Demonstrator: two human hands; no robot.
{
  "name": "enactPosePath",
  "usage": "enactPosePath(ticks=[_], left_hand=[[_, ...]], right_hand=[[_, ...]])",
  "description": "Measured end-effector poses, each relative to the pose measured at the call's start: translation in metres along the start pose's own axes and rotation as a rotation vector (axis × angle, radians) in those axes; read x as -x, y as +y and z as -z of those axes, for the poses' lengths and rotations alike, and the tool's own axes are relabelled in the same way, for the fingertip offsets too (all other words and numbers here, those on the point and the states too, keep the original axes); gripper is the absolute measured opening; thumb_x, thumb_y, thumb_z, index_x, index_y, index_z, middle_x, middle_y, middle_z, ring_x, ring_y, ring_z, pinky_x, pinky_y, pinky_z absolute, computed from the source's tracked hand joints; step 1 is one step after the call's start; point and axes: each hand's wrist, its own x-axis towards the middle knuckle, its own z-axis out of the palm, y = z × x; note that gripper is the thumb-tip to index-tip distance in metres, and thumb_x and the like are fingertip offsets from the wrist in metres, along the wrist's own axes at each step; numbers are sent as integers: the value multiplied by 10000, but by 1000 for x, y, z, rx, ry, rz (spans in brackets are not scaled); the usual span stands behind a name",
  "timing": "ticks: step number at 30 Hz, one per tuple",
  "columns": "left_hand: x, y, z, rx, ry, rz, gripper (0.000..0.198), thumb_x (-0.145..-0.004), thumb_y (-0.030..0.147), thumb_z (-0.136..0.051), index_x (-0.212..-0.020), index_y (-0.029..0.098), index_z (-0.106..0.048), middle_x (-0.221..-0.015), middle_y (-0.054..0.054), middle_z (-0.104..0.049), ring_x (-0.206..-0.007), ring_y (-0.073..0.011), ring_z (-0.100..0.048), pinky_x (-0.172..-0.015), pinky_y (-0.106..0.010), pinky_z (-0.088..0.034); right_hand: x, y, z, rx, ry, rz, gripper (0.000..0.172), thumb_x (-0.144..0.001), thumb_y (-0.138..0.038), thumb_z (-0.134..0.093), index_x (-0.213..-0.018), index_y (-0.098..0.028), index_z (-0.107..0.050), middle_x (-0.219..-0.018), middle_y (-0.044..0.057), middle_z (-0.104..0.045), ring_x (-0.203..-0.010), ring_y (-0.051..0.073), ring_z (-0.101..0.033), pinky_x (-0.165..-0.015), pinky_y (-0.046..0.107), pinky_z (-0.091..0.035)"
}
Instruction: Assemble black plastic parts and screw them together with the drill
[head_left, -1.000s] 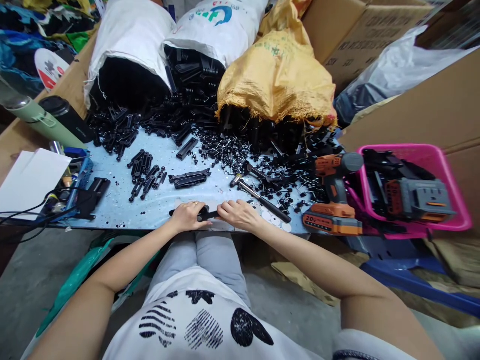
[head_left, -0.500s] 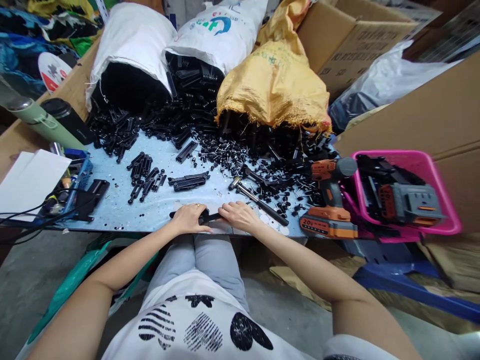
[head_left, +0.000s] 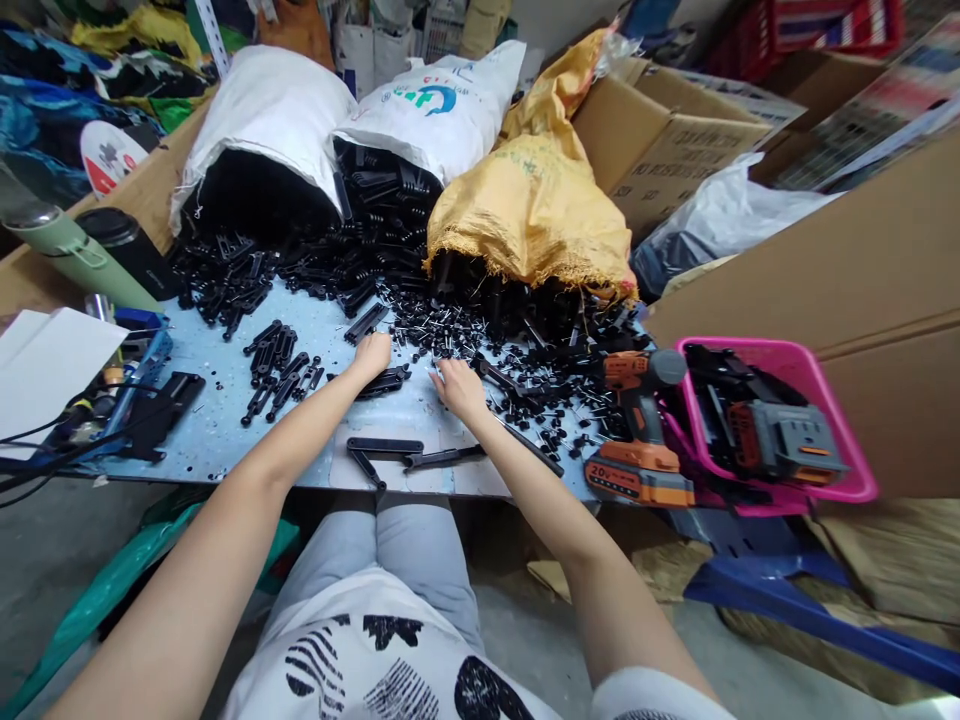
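My left hand [head_left: 373, 354] reaches over the table beside a black plastic strip [head_left: 367, 322] and a stack of folded black arms [head_left: 388, 382]. Its fingers point away and are hidden. My right hand [head_left: 459, 388] is at the near edge of the scattered black-headed pins [head_left: 442, 330], fingers stretched forward and apart, with nothing visible in them. At the table's front edge lie a bent, jointed pair of black arms [head_left: 385, 446] and another black piece [head_left: 446, 458]. Under my right forearm lies a hammer, its handle [head_left: 534, 450] showing.
White sacks [head_left: 262, 120] and a yellow sack [head_left: 532, 215] spill black parts at the back. An orange cordless drill [head_left: 641, 430] stands right, beside a pink basket [head_left: 862, 450]. Small black links [head_left: 274, 350], a blue tray [head_left: 154, 345] and a green bottle [head_left: 90, 255] are left.
Both hands have left the black piece at the front edge and moved forward to the parts and pins. The jointed black arms now lie uncovered there. The view has shifted slightly.
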Motion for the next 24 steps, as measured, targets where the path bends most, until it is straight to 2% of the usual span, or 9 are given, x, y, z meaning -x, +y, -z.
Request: enactPosePath(ticks=[2, 5, 6, 9, 12, 14, 18, 21, 24], left_hand=[[21, -6, 4, -22, 58, -32, 270, -881, 153, -420, -1024, 74, -635, -1108, -183, -613, -1051, -241, -568, -918, -314, -401], [71, -28, 16, -3, 163, -126, 274, -888, 200, -433, -1048, 111, -636, -1063, -132, -635, -1000, -212, -583, -906, -302, -422], [92, -38, 20, 22, 182, -163, 257, -874, 220, -470, -1030, 120, -648, -1006, -114, -655, -955, -207, -596, -889, -302, -436], [149, -64, 27, 79, 85, -213, 229, -846, 254, -526, -979, 140, -673, -896, -78, -680, -832, -193, -620, -808, -292, -471], [184, -77, 27, 18, -45, -244, 210, -849, 217, -500, -931, 145, -680, -861, -78, -675, -818, -197, -623, -785, -294, -476], [192, -76, 25, -68, -101, -261, 205, -846, 196, -488, -897, 139, -677, -850, -91, -665, -829, -211, -623, -780, -303, -476], [188, -61, 23, -256, -142, -265, 206, -845, 170, -462, -843, 125, -663, -867, -128, -642, -817, -236, -634, -751, -320, -483], [182, -48, 19, -326, -173, -303, 191, -824, 108, -465, -804, 111, -655, -861, -143, -632, -791, -243, -644, -736, -326, -489], [178, -43, 11, -323, -174, -310, 193, -803, 60, -466, -773, 99, -653, -842, -149, -629, -777, -249, -649, -725, -333, -497]], right_hand=[[-28, -2, -7, -39, -65, -136, 275, -942, -308, -390, -1085, -129, -542, -1043, 151, -585, -968, 248, -500, -730, 301, -380], [-46, -4, -12, -109, -139, -189, 203, -895, -209, -446, -1022, -112, -572, -1031, 165, -594, -913, 234, -548, -726, 296, -401], [-44, -4, -12, -133, -142, -177, 183, -875, -187, -470, -1000, -116, -582, -1017, 154, -603, -895, 223, -561, -733, 291, -405], [-24, -4, -6, -332, -86, -119, 125, -824, -206, -556, -926, -154, -607, -939, 84, -642, -835, 186, -586, -740, 272, -424], [9, -9, 8, -633, 8, -45, 144, -783, -308, -639, -821, -171, -618, -806, 40, -655, -714, 156, -589, -685, 260, -444], [33, -16, 17, -756, 40, 3, 193, -781, -366, -644, -777, -174, -620, -744, 31, -650, -654, 142, -579, -642, 253, -446], [68, -30, 26, -867, 62, 51, 257, -832, -417, -582, -746, -178, -616, -724, 35, -652, -649, 141, -587, -613, 247, -454], [82, -38, 22, -817, 83, 74, 274, -866, -423, -539, -757, -179, -600, -733, 44, -638, -653, 144, -585, -612, 252, -469], [92, -41, 17, -667, 116, 170, 278, -922, -381, -452, -786, -181, -589, -776, 61, -617, -705, 149, -582, -659, 259, -477]])
